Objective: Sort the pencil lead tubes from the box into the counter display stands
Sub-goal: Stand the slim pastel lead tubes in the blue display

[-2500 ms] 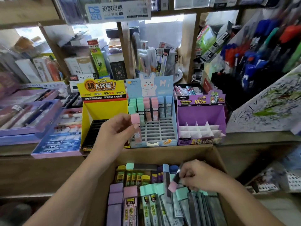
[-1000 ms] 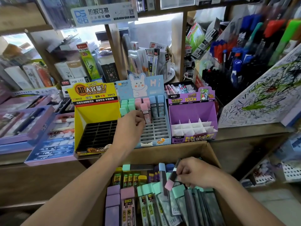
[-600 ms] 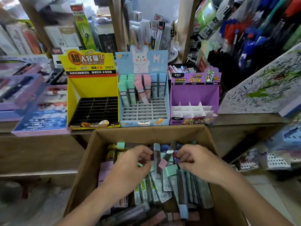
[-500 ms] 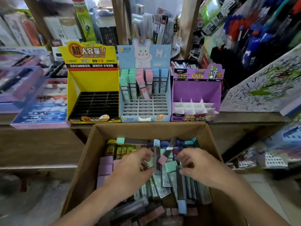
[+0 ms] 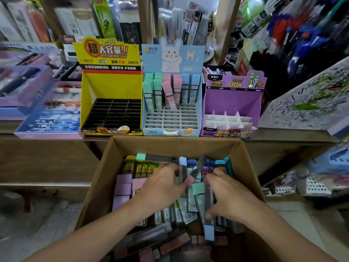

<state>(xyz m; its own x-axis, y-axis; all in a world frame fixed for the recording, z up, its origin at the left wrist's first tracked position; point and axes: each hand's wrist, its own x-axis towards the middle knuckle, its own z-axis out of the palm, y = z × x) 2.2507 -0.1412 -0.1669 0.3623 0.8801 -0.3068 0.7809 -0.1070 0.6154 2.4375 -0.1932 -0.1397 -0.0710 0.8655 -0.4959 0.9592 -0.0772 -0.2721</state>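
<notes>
Forearms slope into the box [image 5: 170, 146]. My left hand [image 5: 162, 188] curls against a pink-capped tube [image 5: 189, 180]; my right hand [image 5: 228, 199], just beside, claws among others. Whether either grips, I cannot tell.

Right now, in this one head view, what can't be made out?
Head view throughout.
Left hand fingertips: buried among the tubes by the pink-capped dark tube; grip unclear.
Right hand: its palm hides the tubes beneath; grip unclear.
Brown cardboard box: near end cut off by the bottom edge.
Tube label print: too small.
Shelf goods behind: blurred.
</notes>
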